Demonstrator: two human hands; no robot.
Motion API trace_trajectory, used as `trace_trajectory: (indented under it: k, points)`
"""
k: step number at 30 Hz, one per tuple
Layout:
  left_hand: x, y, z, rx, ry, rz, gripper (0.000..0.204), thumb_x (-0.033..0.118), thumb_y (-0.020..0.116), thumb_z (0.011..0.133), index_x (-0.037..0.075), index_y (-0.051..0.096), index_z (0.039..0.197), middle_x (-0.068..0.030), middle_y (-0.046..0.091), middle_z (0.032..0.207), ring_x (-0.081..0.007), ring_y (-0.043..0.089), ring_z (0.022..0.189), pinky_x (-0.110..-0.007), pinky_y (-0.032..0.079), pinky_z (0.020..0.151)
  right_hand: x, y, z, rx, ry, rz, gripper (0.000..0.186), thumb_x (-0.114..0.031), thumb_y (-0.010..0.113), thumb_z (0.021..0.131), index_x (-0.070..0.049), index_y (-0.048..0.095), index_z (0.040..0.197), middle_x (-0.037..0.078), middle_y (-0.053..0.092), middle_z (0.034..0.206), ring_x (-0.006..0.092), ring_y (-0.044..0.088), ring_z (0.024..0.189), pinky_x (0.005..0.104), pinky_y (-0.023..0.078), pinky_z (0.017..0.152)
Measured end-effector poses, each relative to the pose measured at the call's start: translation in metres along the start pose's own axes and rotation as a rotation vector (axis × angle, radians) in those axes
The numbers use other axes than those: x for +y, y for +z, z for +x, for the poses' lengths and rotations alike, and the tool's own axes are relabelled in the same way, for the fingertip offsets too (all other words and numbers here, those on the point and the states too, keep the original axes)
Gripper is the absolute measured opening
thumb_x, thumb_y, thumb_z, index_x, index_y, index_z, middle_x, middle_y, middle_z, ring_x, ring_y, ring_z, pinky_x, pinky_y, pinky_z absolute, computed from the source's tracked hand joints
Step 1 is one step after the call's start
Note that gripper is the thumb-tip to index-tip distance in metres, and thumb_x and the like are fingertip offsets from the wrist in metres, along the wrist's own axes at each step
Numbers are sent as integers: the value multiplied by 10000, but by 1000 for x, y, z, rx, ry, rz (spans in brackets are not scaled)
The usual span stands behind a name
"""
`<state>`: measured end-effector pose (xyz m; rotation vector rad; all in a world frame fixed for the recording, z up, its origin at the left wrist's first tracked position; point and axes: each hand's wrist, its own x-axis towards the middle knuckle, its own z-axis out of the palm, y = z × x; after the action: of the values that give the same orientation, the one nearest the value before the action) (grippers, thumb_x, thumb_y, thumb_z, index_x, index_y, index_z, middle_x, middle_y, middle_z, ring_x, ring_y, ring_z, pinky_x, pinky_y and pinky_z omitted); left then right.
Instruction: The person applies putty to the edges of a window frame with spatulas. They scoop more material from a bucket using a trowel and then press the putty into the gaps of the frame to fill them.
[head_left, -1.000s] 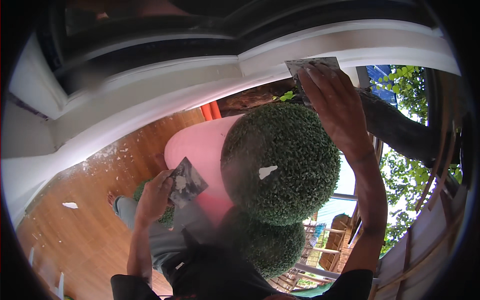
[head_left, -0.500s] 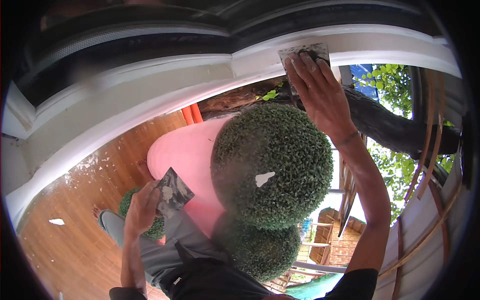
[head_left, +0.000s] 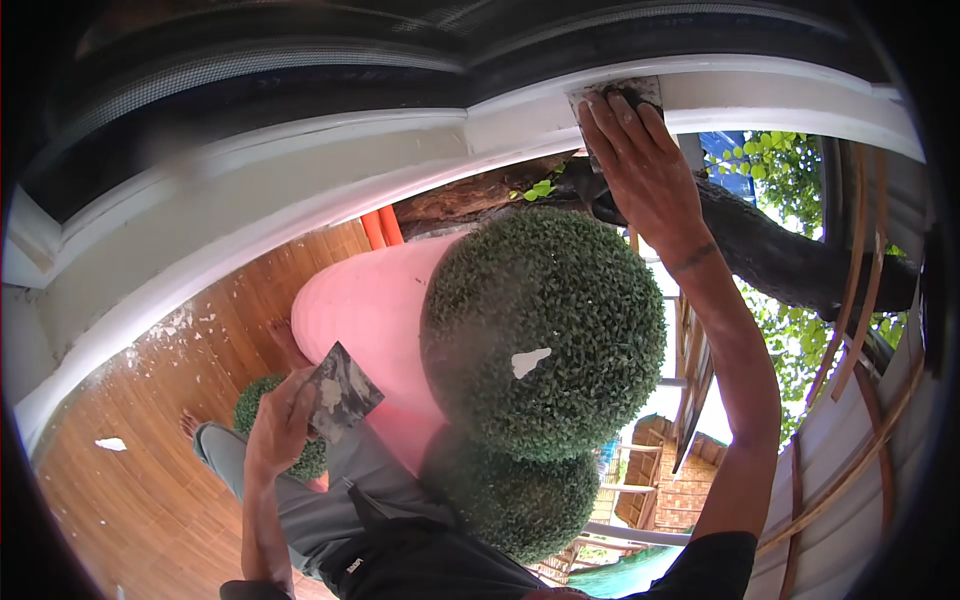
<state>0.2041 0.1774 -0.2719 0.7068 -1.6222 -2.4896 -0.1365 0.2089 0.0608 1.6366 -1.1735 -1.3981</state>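
My right hand (head_left: 645, 175) reaches up at the far right and presses a putty-smeared scraper (head_left: 648, 90) against the white ledge (head_left: 380, 155) under a dark window. Its fingers lie over the blade, which hides their grip in part. Lower left, my left hand (head_left: 278, 425) holds a second square scraper (head_left: 343, 395) by one edge, its dark face spotted with pale putty. That scraper is held clear of the ledge, in front of a pink planter (head_left: 365, 300).
Large round green topiary balls (head_left: 545, 330) fill the middle, with a white flake (head_left: 529, 362) lying on one. White crumbs and chips (head_left: 111, 444) dot the wooden floor (head_left: 160, 490). A tree trunk (head_left: 770, 250) runs behind my right arm, and an orange object (head_left: 382, 227) stands below the ledge.
My right hand and its scraper have slid slightly to the right along the ledge. The left hand with its scraper has shifted only a little, to the left and down.
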Motion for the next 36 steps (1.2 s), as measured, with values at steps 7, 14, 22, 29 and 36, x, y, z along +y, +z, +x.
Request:
trace_trajectory:
  k: [7, 14, 22, 29, 36]
  points:
    - [4, 0, 3, -1, -43, -37, 327, 177, 469, 1023, -34, 601, 1234, -119, 666, 807, -173, 640, 578, -296, 503, 536, -2, -7, 2, -74, -13, -61, 499, -218, 592, 846, -4, 576, 1297, 88, 556, 1275, 236, 476, 1238, 370, 360, 1083]
    - [1, -15, -3, 16, -87, 12, 319, 159, 462, 1025, -35, 603, 1235, -114, 671, 825, -165, 641, 577, -298, 503, 533, -13, -30, -13, -135, 3, 41, 495, -220, 565, 878, -1, 555, 1322, 94, 541, 1297, 241, 466, 1263, 384, 350, 1097]
    - [2, -18, -1, 21, -81, 61, 307, 143, 459, 1024, -38, 614, 1217, -114, 668, 824, -152, 607, 549, -293, 489, 523, 7, -6, -6, -33, 37, -11, 543, -210, 586, 861, -4, 529, 1361, 77, 539, 1332, 226, 476, 1255, 370, 342, 1123]
    - [-4, -14, -2, -2, -74, 65, 322, 150, 462, 1025, -34, 609, 1244, -109, 666, 818, -146, 614, 563, -289, 495, 530, 9, 2, -5, -77, 77, -22, 581, -189, 564, 861, -63, 472, 1421, 40, 489, 1412, 211, 462, 1291, 378, 346, 1136]
    - [1, -13, -4, -7, -64, 70, 321, 152, 461, 1025, -37, 609, 1238, -104, 658, 809, -144, 619, 565, -290, 497, 532, 10, -10, -7, -135, 70, -2, 573, -170, 564, 862, -50, 475, 1415, 64, 494, 1407, 224, 469, 1289, 386, 358, 1126]
